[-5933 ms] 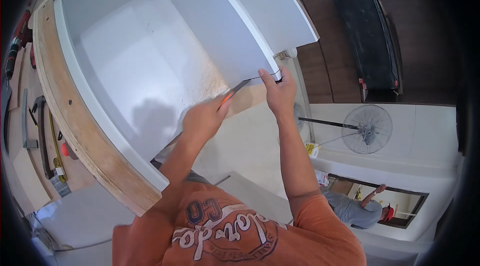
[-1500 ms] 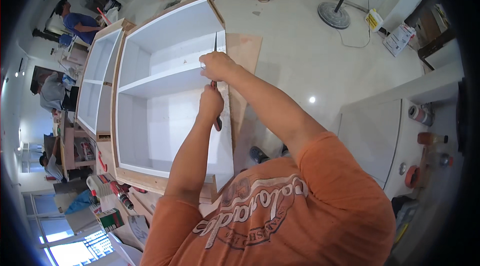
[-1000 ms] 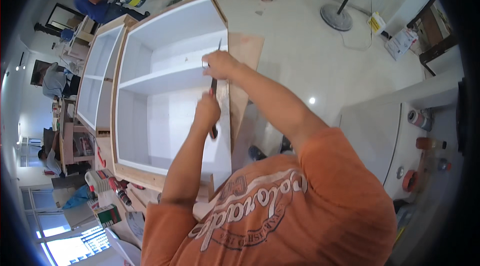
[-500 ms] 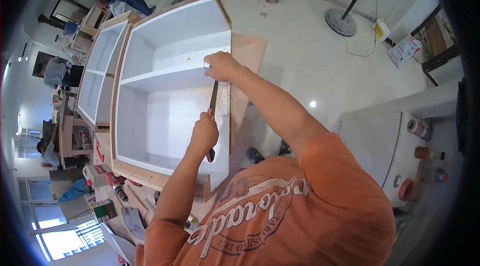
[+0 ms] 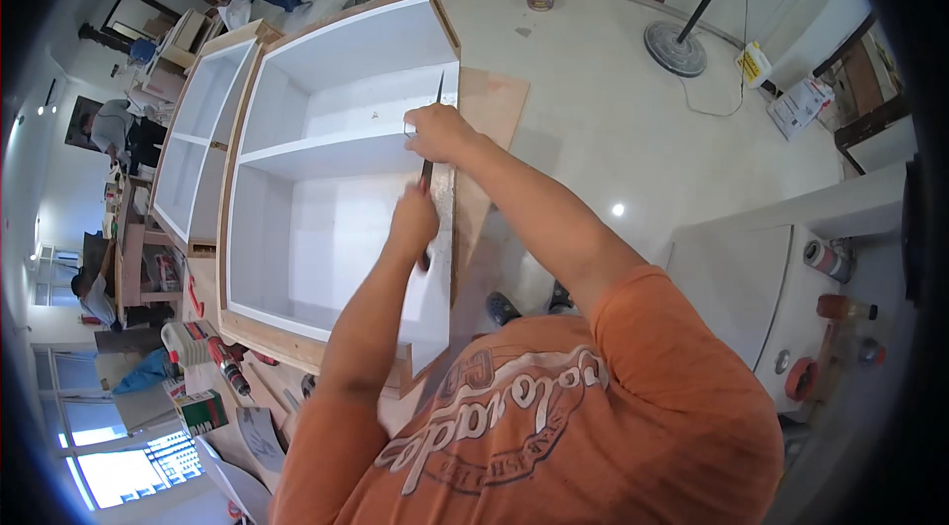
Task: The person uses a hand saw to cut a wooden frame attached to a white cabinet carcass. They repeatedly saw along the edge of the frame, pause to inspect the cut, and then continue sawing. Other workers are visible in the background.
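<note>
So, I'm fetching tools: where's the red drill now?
In the head view, the red drill is at lower left, right beside the white jug, with the green box just below and left.

A woodworking space, judging by the cordless drill, wooden bench and raw-edged cabinet.

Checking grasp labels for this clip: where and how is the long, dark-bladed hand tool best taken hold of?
Likely by the handle, approached from the wearer's side, as the left grip holds it. Its end points toward the picture's lower edge, while the narrow dark blade runs away past the right grip and tapers to a tip, seemingly a poorer hold.
</note>
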Motion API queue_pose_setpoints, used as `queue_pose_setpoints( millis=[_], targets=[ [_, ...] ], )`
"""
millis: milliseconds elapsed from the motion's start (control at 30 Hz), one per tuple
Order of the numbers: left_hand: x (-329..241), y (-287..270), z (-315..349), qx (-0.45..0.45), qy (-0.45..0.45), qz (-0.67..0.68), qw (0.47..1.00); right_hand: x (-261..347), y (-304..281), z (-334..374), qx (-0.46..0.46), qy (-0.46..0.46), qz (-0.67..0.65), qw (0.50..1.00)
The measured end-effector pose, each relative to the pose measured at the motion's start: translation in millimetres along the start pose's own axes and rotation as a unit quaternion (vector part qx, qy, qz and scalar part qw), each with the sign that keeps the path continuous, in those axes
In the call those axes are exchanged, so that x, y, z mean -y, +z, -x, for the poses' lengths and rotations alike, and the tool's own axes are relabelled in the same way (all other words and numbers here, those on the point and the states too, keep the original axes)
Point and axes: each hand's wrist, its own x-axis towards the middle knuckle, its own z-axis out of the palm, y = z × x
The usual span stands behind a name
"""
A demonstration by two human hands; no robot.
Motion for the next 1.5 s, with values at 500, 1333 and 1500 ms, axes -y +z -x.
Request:
queue_pose_setpoints(
  millis=[500, 1333, 1500],
  targets=[
    [-15.8, -17.7, 3.8, 0.0, 0.0, 0.015, 1.0, -4.2, 3.9, -2.4, -0.023, 0.004, -0.011, 1.0],
    [-9.4, -12.2, 15.2, 0.064, -0.038, 0.059, 0.995, -32.4, 8.0, -24.8, -0.064, -0.05, 0.029, 0.996],
    [-35.1, -109.9, 116.2, -0.036, 0.087, 0.088, 0.992, -20.4, 4.2, -19.3, -0.028, -0.022, 0.036, 0.999]
  ],
)
